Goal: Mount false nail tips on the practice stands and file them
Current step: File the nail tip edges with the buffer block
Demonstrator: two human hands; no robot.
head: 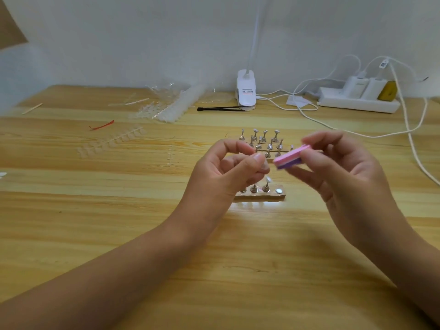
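1. the left hand (228, 172) is raised over the table (119, 210). its thumb and curled fingers pinch a small clear nail tip (264, 166), which is blurred.
2. the right hand (345, 177) pinches a pink and purple file block (291, 159) between thumb and fingers. the end of the block is just beside the nail tip; i cannot tell if they touch.
3. under the hands, a near wooden stand (259, 197) lies on the table with small metal pegs. one peg carries a white nail tip (268, 179), and at the right end of the stand there is one round metal disc (279, 191).
4. behind the hands more stands with metal pegs (262, 140) are on the table, partly hidden by the fingers.
5. to the left lie strips of clear nail tips (112, 142), and farther back a pile of them (171, 108), a red strip (102, 126) and a wooden stick (32, 108).
6. near the wall are a white clip lamp (246, 91), black tweezers (221, 108) and a power strip (357, 101) with white cables.
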